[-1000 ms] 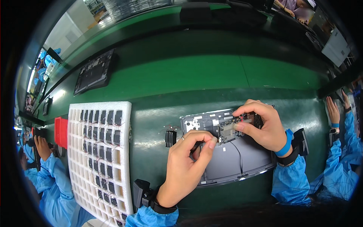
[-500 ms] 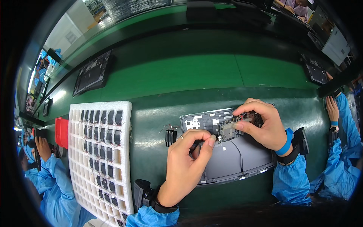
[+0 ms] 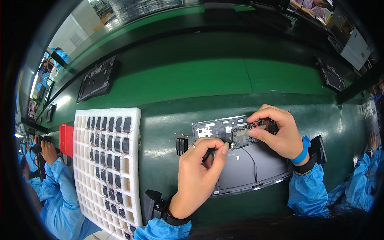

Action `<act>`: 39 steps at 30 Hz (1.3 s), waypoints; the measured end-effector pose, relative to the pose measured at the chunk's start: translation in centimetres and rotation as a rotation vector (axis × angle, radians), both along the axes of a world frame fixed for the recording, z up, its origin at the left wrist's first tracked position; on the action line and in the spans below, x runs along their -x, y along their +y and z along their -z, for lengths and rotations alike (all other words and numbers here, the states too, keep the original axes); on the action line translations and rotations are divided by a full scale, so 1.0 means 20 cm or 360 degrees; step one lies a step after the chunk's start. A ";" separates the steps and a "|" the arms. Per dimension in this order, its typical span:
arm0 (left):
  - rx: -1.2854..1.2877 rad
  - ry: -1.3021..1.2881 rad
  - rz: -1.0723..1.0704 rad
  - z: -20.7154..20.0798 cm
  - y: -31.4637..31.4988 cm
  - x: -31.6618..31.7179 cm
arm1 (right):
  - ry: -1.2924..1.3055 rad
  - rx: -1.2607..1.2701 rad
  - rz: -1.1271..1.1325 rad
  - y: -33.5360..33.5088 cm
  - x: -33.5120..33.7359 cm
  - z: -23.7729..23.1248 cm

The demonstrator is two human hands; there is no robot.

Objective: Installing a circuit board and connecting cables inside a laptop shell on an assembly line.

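Note:
A grey device casing (image 3: 244, 176), like the shell of a laptop or tablet, lies in front of me with a black cable across it. Above its upper part, my right hand (image 3: 282, 134) grips a circuit board (image 3: 242, 137) between thumb and fingers. At the board's left end my left hand (image 3: 200, 170) is closed in a pinch beside tiny white pieces; what sits between its fingertips is too small to make out. Just left of that hand, a ribbed black part (image 3: 182, 146) with thin wires rests on the table.
A white foam tray (image 3: 135, 160) at left holds several rows of black wired parts. Behind it stands a red bin (image 3: 64, 140). Other casings (image 3: 96, 79) lie farther off at left and right. Co-workers' hands show at far left (image 3: 49, 152) and far right (image 3: 372, 142).
My left hand has shifted very slightly right at the board's end; my right hand holds its grip. The co-worker's arm at far right has drawn back toward the picture's right edge.

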State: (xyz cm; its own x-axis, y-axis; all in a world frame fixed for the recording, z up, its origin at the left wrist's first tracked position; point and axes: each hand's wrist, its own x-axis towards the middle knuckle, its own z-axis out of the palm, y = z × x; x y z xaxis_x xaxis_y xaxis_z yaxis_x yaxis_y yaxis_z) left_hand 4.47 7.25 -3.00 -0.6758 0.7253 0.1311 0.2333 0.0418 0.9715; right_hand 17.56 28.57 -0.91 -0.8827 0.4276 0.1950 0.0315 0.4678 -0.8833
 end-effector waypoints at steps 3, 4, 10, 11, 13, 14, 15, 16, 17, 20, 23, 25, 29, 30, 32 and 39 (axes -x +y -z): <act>-0.0006 0.0000 -0.0008 0.00 0.00 0.00 | -0.0008 -0.0077 -0.0024 0.01 0.00 0.00; 0.0010 0.0001 -0.0004 -0.01 0.00 0.00 | -0.0008 -0.0076 -0.0024 0.01 0.00 0.01; 0.0004 -0.0012 0.0015 0.01 0.00 0.00 | 0.0010 -0.0045 -0.0012 0.01 0.00 0.01; -0.0007 -0.0022 0.0034 0.01 0.00 0.00 | 0.0010 -0.0036 -0.0009 0.01 0.00 0.01; 0.0049 0.0039 0.0067 -0.02 0.00 0.01 | 0.0009 -0.0029 -0.0004 0.00 0.00 0.01; 0.0108 0.0100 0.0097 -0.04 -0.01 0.02 | 0.0012 -0.0013 -0.0003 0.00 0.00 0.01; 0.0108 0.0101 0.0098 -0.05 -0.01 0.02 | 0.0014 0.0002 -0.0002 0.00 0.00 0.02; 0.0144 0.0136 0.0119 -0.06 -0.01 0.02 | 0.0014 0.0002 -0.0002 0.01 0.00 0.02; 0.0179 0.0170 0.0140 -0.06 -0.02 0.02 | 0.0057 -0.0143 -0.0034 0.02 0.00 0.03; 0.0166 0.0134 0.0164 -0.06 -0.01 0.03 | 0.0110 -0.0304 -0.0078 0.03 0.00 0.03; 0.0126 0.0143 0.0144 -0.04 -0.01 0.03 | 0.0134 -0.0197 -0.0072 0.02 0.00 0.04; 0.0138 0.0164 0.0134 -0.03 0.00 0.03 | 0.0147 -0.0075 -0.0055 0.01 0.00 0.03; 0.0168 0.0188 0.0084 -0.03 0.01 0.02 | 0.0144 -0.0116 -0.0062 0.00 0.00 0.02; 0.0168 0.0189 0.0084 -0.03 0.01 0.01 | 0.0148 -0.0141 -0.0063 0.00 -0.01 0.02; 0.0188 0.0146 0.0051 -0.04 0.01 0.01 | 0.0157 -0.0134 -0.0056 0.00 -0.01 0.02; 0.0078 0.0059 0.0083 -0.01 0.01 0.01 | 0.0193 -0.0183 -0.0011 -0.01 -0.01 0.03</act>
